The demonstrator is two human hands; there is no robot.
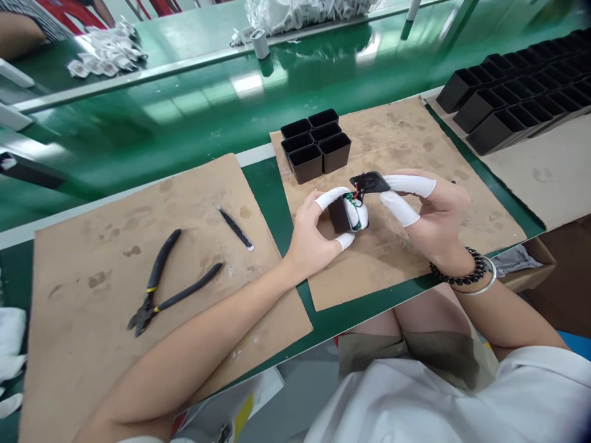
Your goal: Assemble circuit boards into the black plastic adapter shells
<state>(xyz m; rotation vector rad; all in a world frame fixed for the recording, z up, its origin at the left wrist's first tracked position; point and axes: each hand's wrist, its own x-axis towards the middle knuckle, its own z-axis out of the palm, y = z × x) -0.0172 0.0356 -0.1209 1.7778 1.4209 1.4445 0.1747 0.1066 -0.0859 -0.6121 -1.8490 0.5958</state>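
My left hand (pixel 318 234) grips a small black box-shaped housing (pixel 339 215) with a circuit board and red and green wires showing at its open side. White finger cots cover the fingertips. My right hand (pixel 434 209), also in finger cots, pinches a flat black lid (pixel 369 182) just above the housing, joined to it by the wires. Both hands hover over the right brown cardboard mat (pixel 406 141).
Several empty black housings (pixel 316 144) stand grouped at the mat's far edge. A large tray of black housings (pixel 521 92) lies at the right. On the left mat (pixel 92 258) are black cutters (pixel 166 283) and tweezers (pixel 235 227). White parts (pixel 108 52) sit beyond the green belt.
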